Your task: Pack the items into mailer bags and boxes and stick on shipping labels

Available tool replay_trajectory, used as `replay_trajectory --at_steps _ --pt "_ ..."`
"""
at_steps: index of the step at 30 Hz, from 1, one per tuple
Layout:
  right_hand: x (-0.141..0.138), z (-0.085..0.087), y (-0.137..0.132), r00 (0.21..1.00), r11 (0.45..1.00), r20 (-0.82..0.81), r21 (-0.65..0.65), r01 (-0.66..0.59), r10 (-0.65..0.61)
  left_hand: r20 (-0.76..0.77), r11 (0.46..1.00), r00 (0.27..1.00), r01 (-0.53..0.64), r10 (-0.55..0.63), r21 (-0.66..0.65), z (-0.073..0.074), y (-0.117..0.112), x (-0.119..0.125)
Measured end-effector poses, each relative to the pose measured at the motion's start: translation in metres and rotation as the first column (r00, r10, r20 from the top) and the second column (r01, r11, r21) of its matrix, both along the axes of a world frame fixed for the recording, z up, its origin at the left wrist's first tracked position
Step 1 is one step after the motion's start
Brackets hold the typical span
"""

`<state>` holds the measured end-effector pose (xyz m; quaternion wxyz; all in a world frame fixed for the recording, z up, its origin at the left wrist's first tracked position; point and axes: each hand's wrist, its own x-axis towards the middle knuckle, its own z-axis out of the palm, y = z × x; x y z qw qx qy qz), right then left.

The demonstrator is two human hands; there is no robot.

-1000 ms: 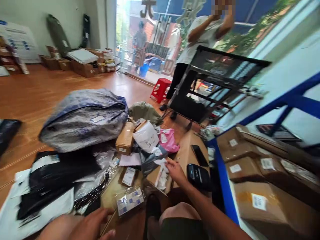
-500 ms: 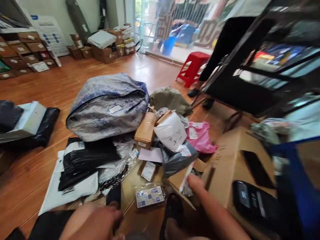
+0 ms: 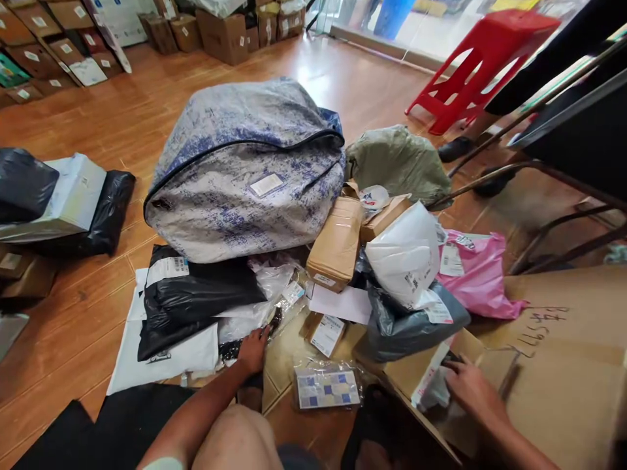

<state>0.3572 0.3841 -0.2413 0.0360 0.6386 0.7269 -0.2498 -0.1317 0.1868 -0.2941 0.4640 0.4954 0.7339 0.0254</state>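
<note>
My left hand [image 3: 253,349] reaches forward onto a clear plastic packet [image 3: 274,313] at the edge of the parcel pile, fingers curled over it. My right hand [image 3: 471,386] rests on a white-wrapped item [image 3: 434,385] lying in an open cardboard box [image 3: 406,369], fingers bent around it. Between the hands lies a clear pouch with blue and white squares [image 3: 327,386]. Behind it sit a small labelled box [image 3: 327,334], a grey mailer bag [image 3: 409,326], a white bag [image 3: 405,256] and a brown taped box [image 3: 337,243].
A big blue-grey zipped bag [image 3: 245,163] tops the pile. Black and white mailers [image 3: 189,303] lie left. A pink bag [image 3: 477,274] and large flat cardboard box [image 3: 568,339] are right. Red stool [image 3: 470,62], a black metal frame [image 3: 553,163], and another person's shoe [image 3: 455,149] stand behind.
The view has tipped down and closer to the pile. My left hand moved forward from near my knee to the clear packet. My right hand stays at the open box.
</note>
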Motion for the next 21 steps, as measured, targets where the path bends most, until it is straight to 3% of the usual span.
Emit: replay_trajectory --at_steps 2,4,7,9,10,12,13,14,17,19,21 --pt "-0.018 0.011 -0.007 0.995 0.988 -0.060 0.128 0.087 -0.080 0.036 1.000 0.999 -0.018 0.018 -0.012 -0.008 -0.002 0.001" --pt "-0.052 0.023 -0.021 0.965 0.971 -0.234 0.176 0.163 -0.120 0.095 0.999 0.995 -0.034 0.034 -0.007 -0.004 -0.008 -0.001" --pt "-0.125 0.038 -0.062 0.840 0.990 -0.529 0.004 0.141 -0.117 0.192 0.996 0.979 -0.077 0.067 0.045 0.026 -0.020 -0.006" --pt "-0.179 0.046 -0.097 0.732 0.959 -0.633 -0.266 0.102 -0.254 0.257 0.990 0.964 -0.096 0.067 0.101 0.060 -0.025 -0.013" --pt "-0.205 0.051 -0.113 0.669 0.904 -0.645 -0.415 0.100 -0.370 0.298 0.986 0.952 -0.107 0.064 0.131 0.081 -0.027 -0.017" --pt "-0.254 0.066 -0.139 0.617 0.857 -0.656 -0.512 0.060 -0.435 0.405 0.971 0.912 -0.154 0.069 0.182 0.129 -0.026 -0.025" --pt "-0.275 0.078 -0.146 0.518 0.800 -0.671 -0.598 0.043 -0.530 0.481 0.960 0.873 -0.200 0.084 0.195 0.154 -0.025 -0.028" --pt "-0.294 0.091 -0.149 0.411 0.776 -0.714 -0.630 -0.027 -0.566 0.544 0.950 0.835 -0.230 0.083 0.209 0.180 -0.024 -0.029" --pt "-0.327 0.146 -0.137 0.156 0.835 -0.837 -0.542 -0.095 -0.525 0.624 0.941 0.781 -0.200 -0.016 0.274 0.248 -0.023 -0.026" --pt "-0.331 0.186 -0.122 0.061 0.861 -0.861 -0.508 -0.039 -0.505 0.586 0.935 0.805 -0.130 -0.095 0.330 0.281 -0.025 -0.022" --pt "-0.323 0.219 -0.114 -0.013 0.886 -0.886 -0.463 -0.024 -0.463 0.538 0.919 0.831 -0.094 -0.139 0.383 0.303 -0.025 -0.018"
